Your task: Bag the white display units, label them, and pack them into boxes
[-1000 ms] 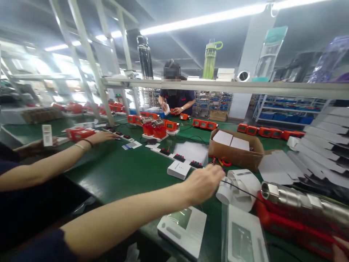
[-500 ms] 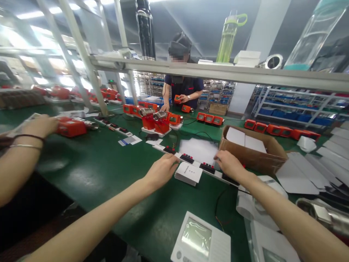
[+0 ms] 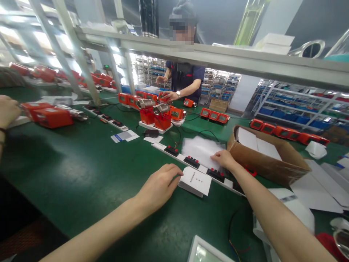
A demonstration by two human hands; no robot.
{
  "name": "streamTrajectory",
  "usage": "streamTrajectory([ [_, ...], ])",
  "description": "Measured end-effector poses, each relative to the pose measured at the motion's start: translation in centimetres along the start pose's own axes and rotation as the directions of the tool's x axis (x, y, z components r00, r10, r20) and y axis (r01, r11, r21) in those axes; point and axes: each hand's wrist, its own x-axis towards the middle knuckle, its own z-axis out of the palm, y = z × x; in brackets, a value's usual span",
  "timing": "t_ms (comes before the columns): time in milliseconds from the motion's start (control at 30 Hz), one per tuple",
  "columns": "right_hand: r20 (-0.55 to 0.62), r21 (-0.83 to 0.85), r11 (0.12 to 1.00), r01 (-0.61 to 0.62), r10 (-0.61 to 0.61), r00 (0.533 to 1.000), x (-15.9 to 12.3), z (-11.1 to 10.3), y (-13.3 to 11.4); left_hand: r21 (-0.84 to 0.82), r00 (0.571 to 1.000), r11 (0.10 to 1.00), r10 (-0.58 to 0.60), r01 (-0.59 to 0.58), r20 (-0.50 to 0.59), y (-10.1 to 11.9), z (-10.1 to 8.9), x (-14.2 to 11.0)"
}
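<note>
My left hand (image 3: 160,185): fingers slightly parted, at booklet stack (image 3: 195,182). My right hand (image 3: 224,159): fingertips narrow, over translucent sheets (image 3: 196,147); grip, I cannot tell.

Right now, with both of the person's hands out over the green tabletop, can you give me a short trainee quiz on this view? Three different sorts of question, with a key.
1. Multiple choice: which hand is nearer the open brown cardboard box? A, the left hand; B, the right hand.
2. True or false: the left hand is at the edge of the stack of white rectangular printed papers.
3. Open: what flat, pale things lie under the right hand's fingertips?

Key
1. B, the right hand.
2. True.
3. The translucent white sheets; whether the fingers grip one is not clear.
</note>
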Motion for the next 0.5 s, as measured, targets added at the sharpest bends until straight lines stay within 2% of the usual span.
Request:
streamTrajectory([
  [167,-0.125,0.186,0.982,-0.016,0.04,0.991,-1.1,-2.4,-0.2,-0.036,0.997,0.999,-0.022,0.019,-0.07,0.4,0.1,0.1],
  [300,-0.213,0.363,0.93,0.053,0.027,0.977,-3.6,-4.7,-2.5,-0.062,0.991,0.998,-0.016,0.008,-0.136,1.5,0.1,0.1],
  [400,-0.197,0.496,0.857,0.141,-0.047,0.979,-6.7,-6.2,-5.0,-0.068,0.974,0.997,0.017,-0.033,-0.226,2.4,-0.3,0.1],
  [500,-0.118,0.598,0.776,0.198,-0.159,0.98,-10.2,-7.1,-7.3,-0.1,0.919,0.995,-0.019,-0.022,-0.393,3.2,-1.2,0.0],
])
